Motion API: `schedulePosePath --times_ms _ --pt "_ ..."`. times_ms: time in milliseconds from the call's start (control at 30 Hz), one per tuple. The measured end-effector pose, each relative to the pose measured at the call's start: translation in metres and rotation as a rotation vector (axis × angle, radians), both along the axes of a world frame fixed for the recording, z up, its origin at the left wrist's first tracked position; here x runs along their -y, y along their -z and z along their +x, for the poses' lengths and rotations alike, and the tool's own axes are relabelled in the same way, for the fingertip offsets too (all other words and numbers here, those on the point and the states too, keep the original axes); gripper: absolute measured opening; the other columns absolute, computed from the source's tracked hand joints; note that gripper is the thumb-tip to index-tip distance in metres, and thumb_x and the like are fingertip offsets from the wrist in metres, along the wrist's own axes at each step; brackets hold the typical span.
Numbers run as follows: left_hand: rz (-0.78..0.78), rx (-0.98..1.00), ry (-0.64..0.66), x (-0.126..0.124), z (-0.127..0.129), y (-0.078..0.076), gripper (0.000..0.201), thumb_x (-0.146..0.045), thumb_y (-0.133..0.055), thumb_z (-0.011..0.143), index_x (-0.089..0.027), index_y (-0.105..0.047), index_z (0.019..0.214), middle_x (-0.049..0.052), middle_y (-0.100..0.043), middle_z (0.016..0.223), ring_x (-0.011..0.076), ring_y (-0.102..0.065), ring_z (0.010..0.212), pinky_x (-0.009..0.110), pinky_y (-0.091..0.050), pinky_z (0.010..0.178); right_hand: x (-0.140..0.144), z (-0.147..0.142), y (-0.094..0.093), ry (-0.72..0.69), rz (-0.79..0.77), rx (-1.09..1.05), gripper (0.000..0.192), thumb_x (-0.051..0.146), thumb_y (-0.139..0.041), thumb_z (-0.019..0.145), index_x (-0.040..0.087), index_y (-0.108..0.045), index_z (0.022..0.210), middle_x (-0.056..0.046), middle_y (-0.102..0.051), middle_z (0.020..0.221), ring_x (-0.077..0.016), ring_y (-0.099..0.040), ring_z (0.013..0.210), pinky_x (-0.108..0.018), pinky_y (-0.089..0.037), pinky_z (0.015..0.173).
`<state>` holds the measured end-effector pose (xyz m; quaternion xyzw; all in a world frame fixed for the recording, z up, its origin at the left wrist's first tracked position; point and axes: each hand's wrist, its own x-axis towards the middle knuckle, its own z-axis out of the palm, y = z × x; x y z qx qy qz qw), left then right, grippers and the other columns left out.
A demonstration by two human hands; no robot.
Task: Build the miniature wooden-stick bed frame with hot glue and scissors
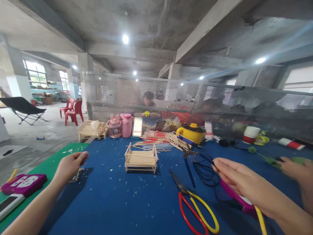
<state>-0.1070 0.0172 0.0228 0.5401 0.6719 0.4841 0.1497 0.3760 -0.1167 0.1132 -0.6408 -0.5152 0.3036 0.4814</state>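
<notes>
Head view, reading from nine o'clock across: a flat purple box with white cut-outs (23, 184) lies on a green mat (52, 163) at the far left, with a white tablet-like slab (8, 205) just below it. The left hand (70, 165) hovers over the near-left part of the blue felt-covered table (117, 199), its fingers pinched together on something too small to make out; a small heap of pale scraps (76, 176) lies just beneath it.

Toward twelve o'clock of that hand, at the table's centre, stands a small bed frame built of pale wooden sticks (141, 159), apart from both hands. Behind it, at the far edge, are a second stick-built frame (91, 129), a pink bear-shaped bottle (114, 126) and a pink flask (126, 125), then a scatter of loose sticks (156, 138) and a yellow pot with a dark lid (191, 133).

At five o'clock of the bed frame lie scissors with red and yellow loop handles (195, 209), blades shut. The right hand (241, 182) stretches flat, fingers extended and open, over a magenta-handled tool (236, 195) that lies under it; whether it touches it I cannot tell. At three o'clock another person's hand (294, 169) rests near green items.
</notes>
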Motion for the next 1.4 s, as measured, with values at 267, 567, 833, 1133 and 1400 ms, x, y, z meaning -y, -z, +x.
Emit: schedulePosePath --times_ms 267,567,833,1133,1400 --pt "0.106 -0.064 0.113 0.040 0.049 -0.025 0.034 -0.043 -0.050 0.077 -0.020 -0.068 0.095 0.008 -0.067 0.081 0.0280 -0.058 0.083 0.037 -0.043 0.073 -0.009 -0.051 0.020 -0.279 -0.238 -0.282 0.053 0.070 -0.061 0.066 0.020 -0.044 0.073 0.011 -0.026 0.050 -0.0025 -0.013 0.042 -0.016 -0.008 0.038" --pt "-0.308 1.020 1.043 0.083 0.189 -0.008 0.064 -0.072 -0.043 0.076 -0.012 -0.063 0.080 -0.005 -0.039 0.055 0.0079 -0.034 0.050 0.022 -0.034 0.052 -0.008 -0.129 0.071 -0.525 -0.370 -0.908 0.050 0.058 -0.071 0.066 0.022 -0.036 0.073 0.015 -0.019 0.042 -0.0010 -0.003 0.037 -0.014 -0.004 0.033" --pt "-0.067 1.191 0.936 0.094 0.201 0.005 0.041 -0.055 -0.063 0.073 -0.015 -0.059 0.080 -0.002 -0.046 0.062 0.0089 -0.041 0.055 0.023 -0.038 0.055 0.003 -0.152 0.086 -0.719 -0.480 -1.266 0.048 0.051 -0.073 0.068 0.022 -0.034 0.071 0.015 -0.025 0.039 -0.0006 -0.003 0.033 -0.011 -0.006 0.031" --pt "0.353 0.499 0.722 0.103 0.184 0.031 0.043 -0.057 -0.056 0.077 -0.022 -0.057 0.102 0.007 -0.062 0.093 0.0213 -0.054 0.083 0.032 -0.045 0.077 0.015 -0.167 0.089 -0.850 -0.455 -1.340 0.049 0.052 -0.073 0.068 0.022 -0.034 0.069 0.015 -0.026 0.036 -0.0003 -0.005 0.029 -0.012 -0.006 0.030" --pt "0.313 0.099 0.591 0.109 0.185 0.024 0.026 -0.040 -0.047 0.088 -0.024 -0.061 0.073 0.005 -0.061 0.069 0.0192 -0.056 0.064 0.029 -0.045 0.065 0.014 -0.163 0.092 -0.781 -0.422 -1.322 0.049 0.054 -0.073 0.067 0.023 -0.035 0.072 0.015 -0.022 0.038 -0.0020 -0.003 0.032 -0.014 -0.004 0.031"
